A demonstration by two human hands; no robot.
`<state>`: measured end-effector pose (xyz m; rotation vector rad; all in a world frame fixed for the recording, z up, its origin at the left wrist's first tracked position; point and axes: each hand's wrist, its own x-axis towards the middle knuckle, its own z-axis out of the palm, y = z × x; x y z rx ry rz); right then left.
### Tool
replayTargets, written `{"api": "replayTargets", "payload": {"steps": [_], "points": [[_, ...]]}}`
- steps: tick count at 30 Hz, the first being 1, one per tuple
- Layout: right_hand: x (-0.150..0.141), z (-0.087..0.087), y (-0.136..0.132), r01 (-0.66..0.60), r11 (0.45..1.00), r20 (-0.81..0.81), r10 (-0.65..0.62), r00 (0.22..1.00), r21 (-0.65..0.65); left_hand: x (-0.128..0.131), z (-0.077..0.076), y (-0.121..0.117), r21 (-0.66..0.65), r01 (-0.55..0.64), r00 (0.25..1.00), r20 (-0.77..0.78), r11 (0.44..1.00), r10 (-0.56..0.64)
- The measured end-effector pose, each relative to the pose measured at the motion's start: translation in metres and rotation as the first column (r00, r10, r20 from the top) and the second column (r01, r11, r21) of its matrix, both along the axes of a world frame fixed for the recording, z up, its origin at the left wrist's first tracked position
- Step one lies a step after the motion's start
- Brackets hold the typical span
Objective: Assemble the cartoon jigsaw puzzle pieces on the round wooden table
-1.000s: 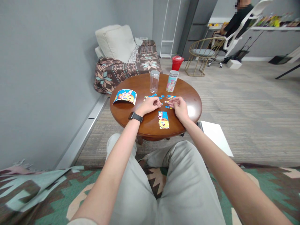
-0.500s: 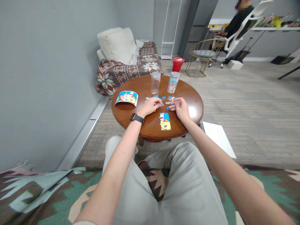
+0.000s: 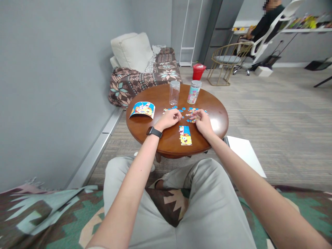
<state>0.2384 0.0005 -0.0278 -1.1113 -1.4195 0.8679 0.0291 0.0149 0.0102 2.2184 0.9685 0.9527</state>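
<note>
On a round brown wooden table (image 3: 145, 128) lie several loose blue jigsaw pieces (image 3: 184, 109) and a joined strip of puzzle (image 3: 185, 135) near the front edge. My left hand (image 3: 169, 118), with a black watch on the wrist, rests curled on the table beside the loose pieces. My right hand (image 3: 201, 120) is curled too, its fingertips pinched among the pieces; what they hold is too small to make out. The joined strip lies between and just below both hands.
A curled picture sheet (image 3: 142, 109) lies at the table's left. A clear jar (image 3: 174, 92) and a printed jar (image 3: 194, 92) stand at the back. Beyond are a patterned sofa (image 3: 145, 74), a red bin (image 3: 198, 71), a gold chair (image 3: 228, 62) and a seated person (image 3: 264, 22). White board (image 3: 245, 154) on the floor.
Both hands stay among the loose pieces, fingers shifting slightly. The view has drifted, so the table sits a little further right and lower.
</note>
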Motion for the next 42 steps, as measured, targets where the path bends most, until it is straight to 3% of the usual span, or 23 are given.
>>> {"api": "replayTargets", "payload": {"steps": [4, 12, 17, 19, 23, 31, 38, 42], "points": [[-0.003, 0.000, 0.000, 0.011, 1.000, -0.016, -0.011, 1.000, 0.027, 0.000, 0.002, -0.001, 0.037, -0.001, 1.000, -0.011, 0.999, 0.001], [-0.002, -0.004, -0.001, 0.039, 0.998, -0.069, -0.035, 0.997, 0.047, -0.001, 0.004, -0.002, -0.152, 0.008, 1.000, 0.001, 0.988, -0.008], [-0.003, -0.004, -0.001, -0.015, 1.000, -0.050, 0.016, 0.999, 0.022, -0.001, 0.004, -0.001, -0.073, 0.009, 1.000, -0.012, 0.997, -0.010], [-0.004, -0.002, -0.002, -0.026, 1.000, -0.043, 0.026, 0.999, 0.009, -0.001, 0.005, -0.003, -0.111, 0.010, 1.000, -0.016, 0.994, -0.011], [-0.004, 0.001, -0.004, 0.025, 1.000, -0.005, -0.025, 1.000, -0.004, -0.001, 0.009, -0.008, -0.068, -0.075, 0.997, -0.042, 0.995, 0.072], [-0.006, 0.000, -0.004, 0.091, 0.996, 0.036, -0.092, 0.995, 0.014, -0.002, 0.007, -0.009, 0.013, -0.074, 0.987, -0.143, 0.997, 0.075], [-0.007, 0.000, -0.005, 0.077, 0.997, 0.040, -0.077, 0.996, 0.013, -0.002, 0.005, -0.008, -0.105, -0.052, 0.998, -0.040, 0.993, 0.048], [-0.007, -0.002, -0.005, 0.037, 0.999, 0.072, -0.040, 0.997, 0.037, -0.002, 0.008, -0.010, -0.151, -0.058, 0.996, -0.071, 0.987, 0.047]]}}
